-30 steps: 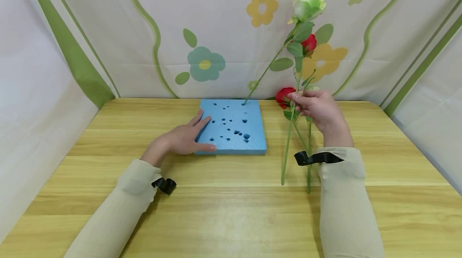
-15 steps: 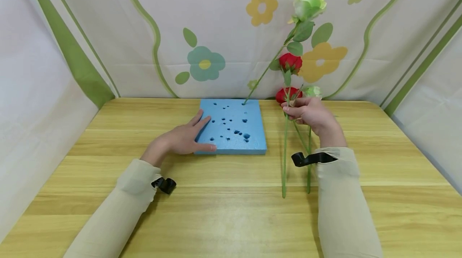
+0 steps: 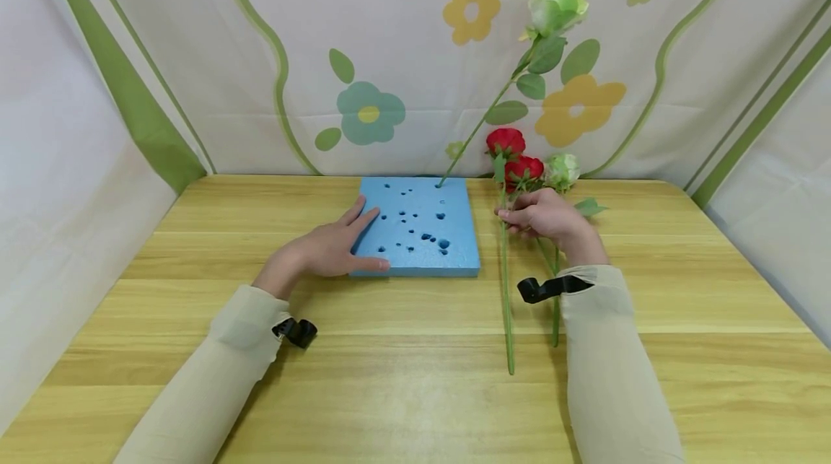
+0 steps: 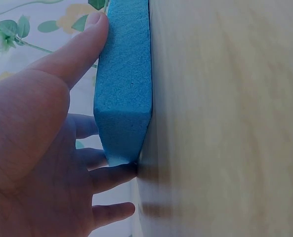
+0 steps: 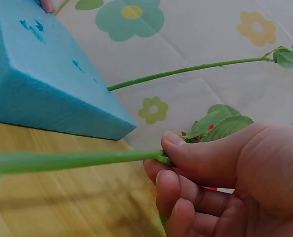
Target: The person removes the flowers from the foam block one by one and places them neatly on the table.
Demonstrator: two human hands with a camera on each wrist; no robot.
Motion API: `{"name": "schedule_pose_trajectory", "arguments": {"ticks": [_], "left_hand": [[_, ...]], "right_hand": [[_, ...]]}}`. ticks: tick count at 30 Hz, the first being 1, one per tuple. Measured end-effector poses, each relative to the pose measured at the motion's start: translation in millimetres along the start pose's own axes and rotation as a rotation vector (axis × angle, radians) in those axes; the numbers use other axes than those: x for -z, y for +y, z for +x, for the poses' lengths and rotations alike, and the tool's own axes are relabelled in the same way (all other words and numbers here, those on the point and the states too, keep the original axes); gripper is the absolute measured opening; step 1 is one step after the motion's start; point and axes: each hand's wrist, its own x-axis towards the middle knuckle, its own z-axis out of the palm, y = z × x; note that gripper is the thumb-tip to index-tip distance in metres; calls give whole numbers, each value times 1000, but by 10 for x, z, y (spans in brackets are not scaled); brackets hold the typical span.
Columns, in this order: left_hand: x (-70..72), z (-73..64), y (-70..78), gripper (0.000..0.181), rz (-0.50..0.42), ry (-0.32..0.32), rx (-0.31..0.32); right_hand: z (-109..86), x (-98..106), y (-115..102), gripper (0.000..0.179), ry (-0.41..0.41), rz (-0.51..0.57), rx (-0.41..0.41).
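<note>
My left hand rests with spread fingers on the left side of a blue foam block pitted with holes. Its thumb lies along the block's near edge in the left wrist view. Between thumb and fingers my right hand pinches a green stem. That stem belongs to a red rose, held to the right of the block with its lower end pointing toward me. A pale green rose stands in a hole at the block's back right, leaning right.
Beyond my right hand lie another red rose and a whitish-green rose, their stems partly hidden under the hand. All this is on a wooden table, backed by a flower-patterned curtain.
My right hand has moved left and down toward me, bringing the red rose lower and its stem end nearer. The left hand and the foam block have stayed put.
</note>
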Motion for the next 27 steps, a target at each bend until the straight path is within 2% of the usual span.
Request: {"name": "schedule_pose_trajectory", "arguments": {"ticks": [13, 21, 27], "left_hand": [[-1, 4, 5, 109, -4, -2, 5], [-5, 11, -16, 109, -4, -1, 3], [-1, 7, -13, 110, -12, -1, 7]], "right_hand": [[62, -95, 34, 43, -23, -75, -49], [76, -113, 21, 72, -26, -51, -58], [41, -90, -15, 74, 2, -41, -28]]}}
